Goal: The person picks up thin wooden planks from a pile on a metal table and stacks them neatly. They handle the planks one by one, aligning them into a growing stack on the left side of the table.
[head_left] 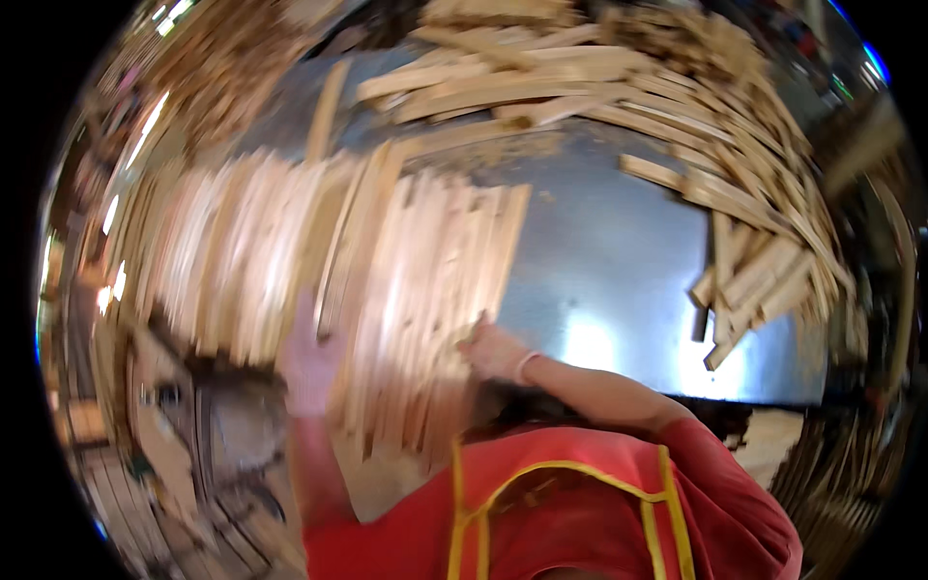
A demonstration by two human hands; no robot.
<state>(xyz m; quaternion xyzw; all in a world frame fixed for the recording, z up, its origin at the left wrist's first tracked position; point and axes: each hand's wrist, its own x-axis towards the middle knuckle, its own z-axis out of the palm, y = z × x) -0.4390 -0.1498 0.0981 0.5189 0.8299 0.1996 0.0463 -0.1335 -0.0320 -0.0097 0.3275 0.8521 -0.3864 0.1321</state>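
Observation:
A row of pale wooden strips (425, 280) lies side by side on a metal table, the strips' near ends toward me. My left hand (311, 365), in a light glove, is blurred by motion and closed at the near end of a longer wooden strip (362, 227) that rises out of the row. My right hand (496, 353), in a light glove with a pale cuff, is at the row's right side. Its bent fingers grip the near part of the outer strips.
The grey metal tabletop (599, 251) stretches to the right of the row. Loose wooden pieces (522, 77) are heaped along its far side, and more offcuts (764, 271) pile up at the right edge. A single strip (327, 111) points away at the far left.

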